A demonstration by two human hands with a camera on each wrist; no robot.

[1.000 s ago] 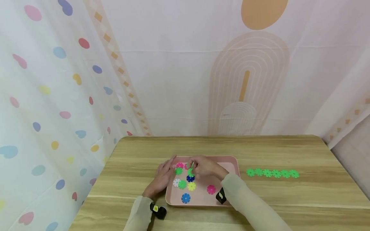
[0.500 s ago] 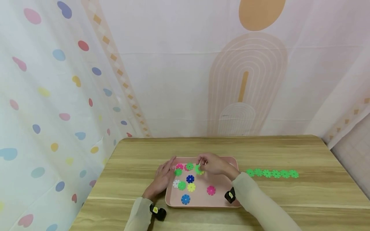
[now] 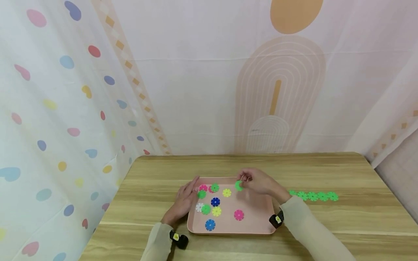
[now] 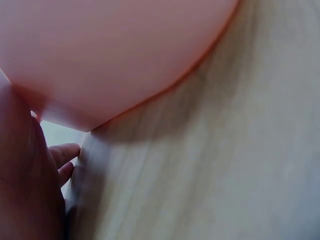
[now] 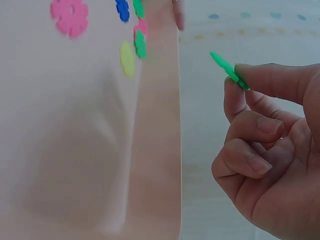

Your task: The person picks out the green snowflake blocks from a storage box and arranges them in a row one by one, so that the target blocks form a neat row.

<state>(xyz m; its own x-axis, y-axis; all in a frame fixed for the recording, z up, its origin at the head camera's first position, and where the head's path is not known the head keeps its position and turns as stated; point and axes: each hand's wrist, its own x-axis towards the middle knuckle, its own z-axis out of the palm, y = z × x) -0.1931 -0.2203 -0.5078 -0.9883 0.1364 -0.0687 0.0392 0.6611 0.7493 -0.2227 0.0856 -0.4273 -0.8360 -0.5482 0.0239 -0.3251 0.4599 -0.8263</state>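
Since earlier frame: right hand [image 3: 259, 183] carried green disc [image 3: 239, 185] rightward, now pinched above pink tray [image 3: 258, 224] far edge. Left hand [image 3: 184, 201] flat, steadying tray's left rim. Advice — keep pinch firm, disc level, toward green chain [image 3: 313, 196] right of tray.

Wooden table [image 3: 326, 170] is sitting in front of me, backed by a pale curtain [image 3: 209, 90] showing an orange arch print, with coloured hearts and dots on its left part. A row of green flower discs [image 3: 313, 196] is lying linked on the wood to my right, well apart from everything else.
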